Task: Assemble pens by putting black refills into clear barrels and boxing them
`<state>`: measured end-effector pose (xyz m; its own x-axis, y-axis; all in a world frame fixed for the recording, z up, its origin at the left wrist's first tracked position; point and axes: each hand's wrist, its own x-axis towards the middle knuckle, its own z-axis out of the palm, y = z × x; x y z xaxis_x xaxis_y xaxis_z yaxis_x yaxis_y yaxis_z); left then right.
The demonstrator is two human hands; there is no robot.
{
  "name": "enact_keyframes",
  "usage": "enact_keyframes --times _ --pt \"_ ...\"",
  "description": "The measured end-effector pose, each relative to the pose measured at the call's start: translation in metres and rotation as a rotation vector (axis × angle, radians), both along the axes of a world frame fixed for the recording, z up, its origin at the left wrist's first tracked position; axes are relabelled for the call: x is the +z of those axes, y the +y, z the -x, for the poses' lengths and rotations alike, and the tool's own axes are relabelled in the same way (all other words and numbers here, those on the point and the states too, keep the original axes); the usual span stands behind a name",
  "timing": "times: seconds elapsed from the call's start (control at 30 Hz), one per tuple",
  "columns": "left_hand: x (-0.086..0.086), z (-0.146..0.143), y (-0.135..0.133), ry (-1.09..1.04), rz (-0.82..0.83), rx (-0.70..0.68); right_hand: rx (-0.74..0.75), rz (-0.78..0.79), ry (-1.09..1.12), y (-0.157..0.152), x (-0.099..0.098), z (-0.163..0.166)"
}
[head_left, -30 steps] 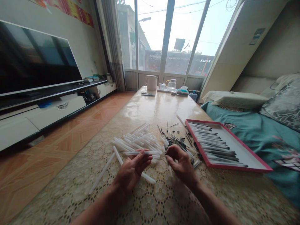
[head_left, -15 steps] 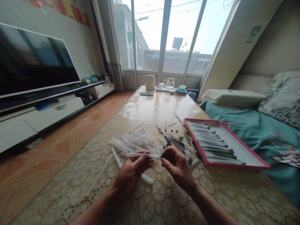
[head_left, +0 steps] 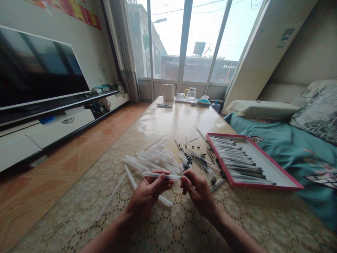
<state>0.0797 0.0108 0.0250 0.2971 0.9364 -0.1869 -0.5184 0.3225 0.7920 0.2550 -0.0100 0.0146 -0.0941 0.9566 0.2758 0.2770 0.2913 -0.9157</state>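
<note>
My left hand (head_left: 150, 191) is closed around a white translucent pen barrel (head_left: 170, 176), held level above the table. The fingers of my right hand (head_left: 197, 189) pinch the barrel's right end and cover its tip. Just beyond my left hand is a pile of white pen barrels (head_left: 152, 156), with several loose ones lying nearer to me. Past my right hand, thin dark refills (head_left: 200, 160) and small black pen parts (head_left: 188, 161) are scattered. A shallow pink-rimmed box lid (head_left: 265, 187) on the right holds a row of pens (head_left: 244, 160) with black ends.
The long table (head_left: 171, 123) has a patterned cover. At its far end stand a cream jug (head_left: 167, 92), a glass pitcher (head_left: 191, 94) and a tissue pack (head_left: 203, 102). A sofa with a teal cover (head_left: 279, 140) runs along the right, a TV cabinet (head_left: 68, 121) along the left.
My right fingers have closed in over the barrel's right end, hiding the black piece seen there before. My left hand keeps its hold almost unmoved.
</note>
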Motion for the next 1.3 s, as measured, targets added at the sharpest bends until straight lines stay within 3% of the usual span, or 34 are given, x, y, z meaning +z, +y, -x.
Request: enact_keyframes --times 0.13,0.3,0.57,0.87,1.3 --pt "-0.0032 0.0001 0.0000 -0.009 -0.017 -0.024 -0.023 -0.045 -0.116 -0.0017 -0.0024 -0.0017" --pt "-0.0021 0.0014 0.0011 -0.006 -0.012 -0.005 0.023 0.011 -0.083 -0.0039 0.0025 -0.0039" --pt "-0.0055 0.0019 0.0019 -0.011 -0.008 -0.044 0.040 0.007 -0.148 -0.0022 -0.0056 -0.0048" --pt "-0.0030 0.0016 0.0022 0.007 0.005 -0.018 0.053 -0.014 -0.248 -0.0027 -0.0009 -0.0071" --pt "-0.0028 0.0008 0.0022 0.020 0.006 -0.015 0.057 0.006 -0.238 -0.0005 -0.0057 -0.0088"
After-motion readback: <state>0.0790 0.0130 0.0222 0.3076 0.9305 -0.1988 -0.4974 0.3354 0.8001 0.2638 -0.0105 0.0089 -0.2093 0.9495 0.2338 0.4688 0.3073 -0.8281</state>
